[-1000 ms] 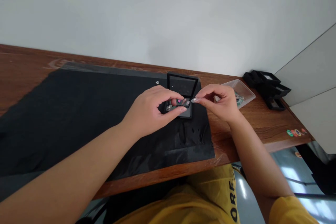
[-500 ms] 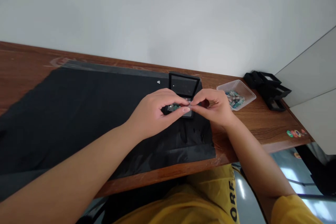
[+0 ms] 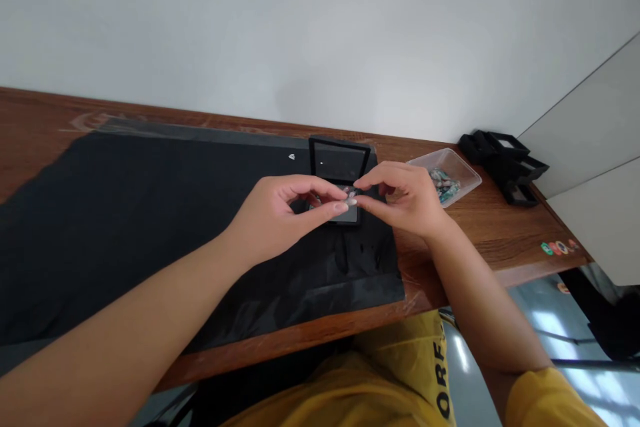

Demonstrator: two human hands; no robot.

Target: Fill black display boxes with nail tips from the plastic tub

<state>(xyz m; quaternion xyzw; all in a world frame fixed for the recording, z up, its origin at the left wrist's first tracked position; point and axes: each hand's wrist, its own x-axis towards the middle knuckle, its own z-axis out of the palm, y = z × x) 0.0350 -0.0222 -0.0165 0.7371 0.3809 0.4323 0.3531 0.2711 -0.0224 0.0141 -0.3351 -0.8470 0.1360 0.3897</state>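
Between the fingertips of my left hand (image 3: pixel 285 217) is a small pale piece (image 3: pixel 351 201), pinched by thumb and forefinger. My right hand (image 3: pixel 406 199) is at the right of it, with thumb and forefinger apart; its thumb tip is by the piece's edge. Below and behind the fingers stands a small black case (image 3: pixel 355 216) with its clear lid (image 3: pixel 340 161) raised. Some small glossy pieces show inside it, partly hidden by my left hand. A tiny white piece (image 3: pixel 292 157) lies on the black sheet (image 3: pixel 200 213) to the left of the lid.
A clear plastic tub (image 3: pixel 467 177) with several wrapped bits (image 3: pixel 445 185) stands right of my right hand. Several black boxes (image 3: pixel 510 160) are piled at the far right. Round stickers (image 3: pixel 560 247) mark the table's right edge. A wall rises behind the wooden table (image 3: pixel 480 233).
My right thumb and forefinger have parted from a pinch at the piece. More of the pale piece now shows in my left fingers. The whole view has shifted slightly.
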